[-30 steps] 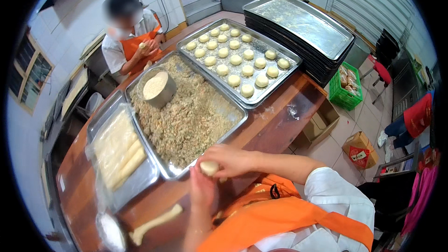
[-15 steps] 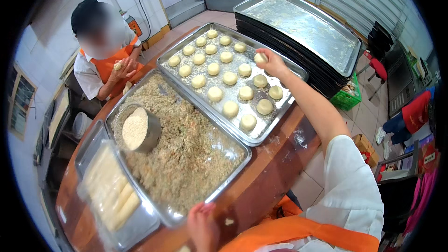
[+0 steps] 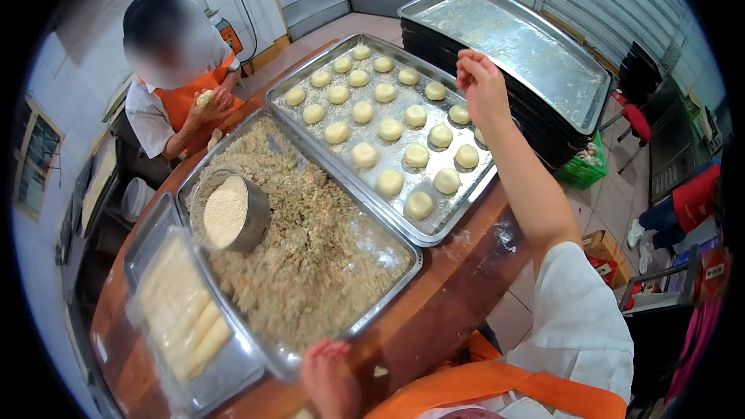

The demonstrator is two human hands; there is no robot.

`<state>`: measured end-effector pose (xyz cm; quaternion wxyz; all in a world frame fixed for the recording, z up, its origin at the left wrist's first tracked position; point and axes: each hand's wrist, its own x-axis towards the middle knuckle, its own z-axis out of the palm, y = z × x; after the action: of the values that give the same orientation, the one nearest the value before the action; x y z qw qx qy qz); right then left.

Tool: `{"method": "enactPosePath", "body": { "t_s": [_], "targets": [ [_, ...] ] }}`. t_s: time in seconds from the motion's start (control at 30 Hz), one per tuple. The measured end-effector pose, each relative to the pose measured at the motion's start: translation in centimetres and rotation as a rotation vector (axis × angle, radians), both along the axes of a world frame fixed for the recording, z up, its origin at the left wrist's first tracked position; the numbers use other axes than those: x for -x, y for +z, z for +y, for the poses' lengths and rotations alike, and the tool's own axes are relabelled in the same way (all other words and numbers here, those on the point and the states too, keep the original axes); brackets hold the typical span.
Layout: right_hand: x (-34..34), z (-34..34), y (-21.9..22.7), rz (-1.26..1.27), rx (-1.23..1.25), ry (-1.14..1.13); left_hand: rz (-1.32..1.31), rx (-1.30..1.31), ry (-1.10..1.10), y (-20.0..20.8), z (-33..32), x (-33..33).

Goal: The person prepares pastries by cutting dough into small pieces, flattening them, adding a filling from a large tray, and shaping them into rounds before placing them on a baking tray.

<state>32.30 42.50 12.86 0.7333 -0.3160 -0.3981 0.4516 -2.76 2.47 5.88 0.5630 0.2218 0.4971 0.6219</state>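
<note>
My right hand (image 3: 483,87) is raised over the far right rim of a metal tray (image 3: 434,237), its fingers drawn together with nothing visible in them. Just left of it a pale round dough bun (image 3: 435,91) rests on the tray, among several similar flattened buns in rows. My left hand (image 3: 330,379), smeared by motion, is low at the table's near edge, beside a second metal tray (image 3: 415,264). That tray holds a crumbly brownish-green filling (image 3: 310,240) and a metal container (image 3: 252,221) of pale crumbs. How the left fingers sit cannot be made out.
Plastic-covered dough strips (image 3: 182,302) lie on a smaller tray at the left of the wooden table (image 3: 466,271). A stack of trays (image 3: 504,31) stands beyond the bun tray. Across the table, a co-worker in an orange apron (image 3: 177,105) handles a dough piece.
My right hand has let go of the dough bun on the tray and lifted away up and to the right. The view has shifted slightly. My left hand stays near the filling tray.
</note>
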Motion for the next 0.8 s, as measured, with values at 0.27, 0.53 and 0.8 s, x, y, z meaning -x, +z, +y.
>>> {"method": "enactPosePath", "body": {
  "t_s": [0.27, 0.53, 0.8],
  "targets": [
    [-1.6, 1.8, -4.1, -0.713, 0.088, -0.275, 0.083, -0.042, 0.018, -2.7, -2.0, 0.7],
    [-2.6, 8.3, -8.9, -1.327, 0.368, -0.408, 0.117, 0.036, -0.007, 0.4, -2.7, 1.5],
    [-3.3, 11.5, -12.5, -1.644, 0.246, -0.309, 0.118, 0.101, -0.053, -0.6, -1.1, 1.3]
  ]
}}
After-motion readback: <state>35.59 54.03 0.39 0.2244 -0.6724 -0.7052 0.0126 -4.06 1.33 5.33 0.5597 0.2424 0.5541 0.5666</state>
